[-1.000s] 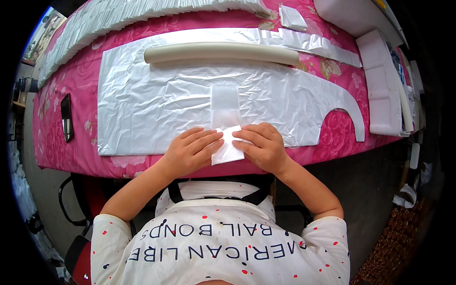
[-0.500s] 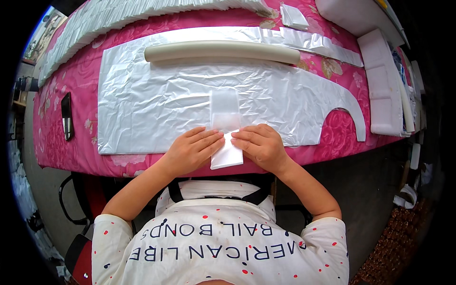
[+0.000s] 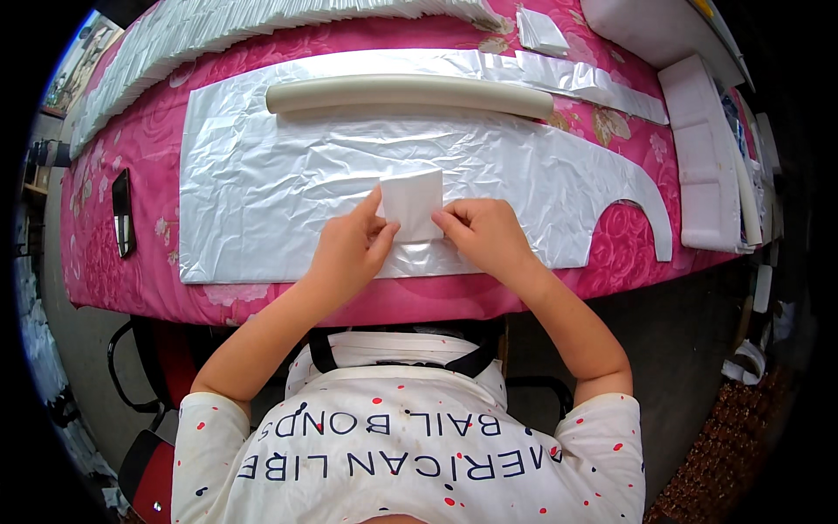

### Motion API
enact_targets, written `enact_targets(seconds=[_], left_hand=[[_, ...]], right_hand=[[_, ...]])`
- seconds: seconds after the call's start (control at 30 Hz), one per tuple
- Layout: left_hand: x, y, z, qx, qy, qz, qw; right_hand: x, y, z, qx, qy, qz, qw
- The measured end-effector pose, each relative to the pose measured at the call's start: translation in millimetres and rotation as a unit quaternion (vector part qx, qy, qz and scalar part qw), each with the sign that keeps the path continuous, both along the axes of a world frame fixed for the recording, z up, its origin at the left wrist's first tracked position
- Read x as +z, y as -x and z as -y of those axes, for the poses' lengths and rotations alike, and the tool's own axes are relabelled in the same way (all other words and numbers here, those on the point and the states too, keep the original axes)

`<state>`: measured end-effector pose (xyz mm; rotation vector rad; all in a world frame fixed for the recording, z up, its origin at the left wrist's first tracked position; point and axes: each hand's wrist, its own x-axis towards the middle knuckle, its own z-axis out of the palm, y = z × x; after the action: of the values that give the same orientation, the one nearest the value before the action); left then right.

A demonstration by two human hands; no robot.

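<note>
A small white square of folded thin plastic sheet (image 3: 414, 206) is between my hands, over the middle of a large flat silvery-white plastic apron (image 3: 262, 196). My left hand (image 3: 346, 244) grips the square's left edge, its index finger near the upper corner and its thumb lower down. At the right edge, my right hand (image 3: 491, 234) pinches the square between thumb and curled fingers. The apron has a curved cut-out at its right end. Whether more sheets lie under it, I cannot tell. Across its far part rests a long beige tube (image 3: 410, 94).
Long rows of folded white packets (image 3: 236, 33) line the far edge. A small packet stack (image 3: 541, 33) sits at the far right, near a white foam box (image 3: 696, 153). A black phone (image 3: 124, 214) lies left on the pink floral tablecloth (image 3: 92, 262).
The long narrow strip is now folded into a square. Both hands have moved away from me, from the strip's near part to the square's sides.
</note>
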<state>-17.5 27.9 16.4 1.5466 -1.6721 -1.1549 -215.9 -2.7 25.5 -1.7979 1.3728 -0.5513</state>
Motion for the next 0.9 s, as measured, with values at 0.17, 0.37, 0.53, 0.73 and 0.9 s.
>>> enact_targets(seconds=[0.17, 0.37, 0.53, 0.73, 0.9], left_hand=[[8, 1, 19, 0.011, -0.056, 0.017, 0.998], [1, -2, 18, -0.017, 0.158, 0.161, 0.974], [-9, 28, 16, -0.129, 0.26, 0.261, 0.921], [-27, 36, 11, -0.123, 0.235, 0.272, 0.925], [-33, 36, 11, -0.125, 0.258, 0.28, 0.916]], right_hand=[[7, -4, 20, 0.007, -0.159, -0.061, 0.985], [8, -6, 21, 0.005, -0.15, -0.092, 0.984], [3, -7, 20, 0.0, -0.128, -0.094, 0.987], [4, -9, 17, 0.001, -0.105, -0.113, 0.988], [12, -7, 5, 0.018, 0.03, -0.201, 0.979]])
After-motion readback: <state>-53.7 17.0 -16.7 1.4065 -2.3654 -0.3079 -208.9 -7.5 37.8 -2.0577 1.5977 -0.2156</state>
